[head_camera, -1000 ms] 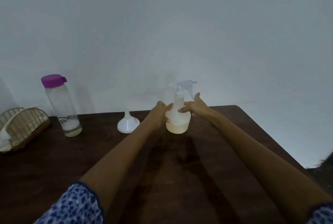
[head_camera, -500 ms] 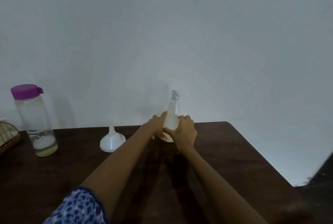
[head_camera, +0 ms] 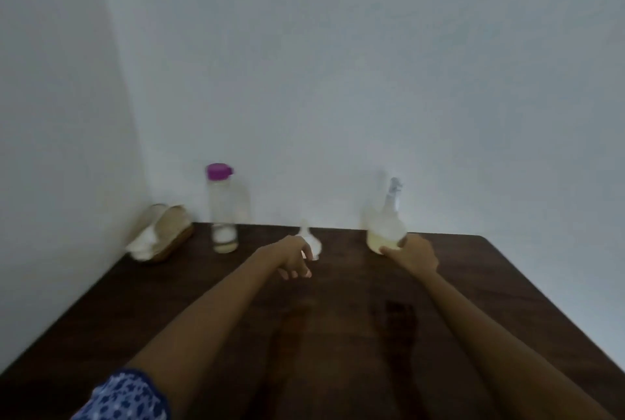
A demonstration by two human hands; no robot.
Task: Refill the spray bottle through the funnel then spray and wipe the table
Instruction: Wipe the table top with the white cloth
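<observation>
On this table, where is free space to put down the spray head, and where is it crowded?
The near half of the table between the two forearms is bare, as is the right part past the spray bottle. The back edge is crowded: basket, purple-capped bottle, funnel by the left hand.

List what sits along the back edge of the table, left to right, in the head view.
Woven wicker basket holding a white cloth → clear plastic bottle with a purple lid → small white plastic funnel, partly behind the left hand → translucent spray bottle with yellowish liquid, held at its base by the right hand.
</observation>
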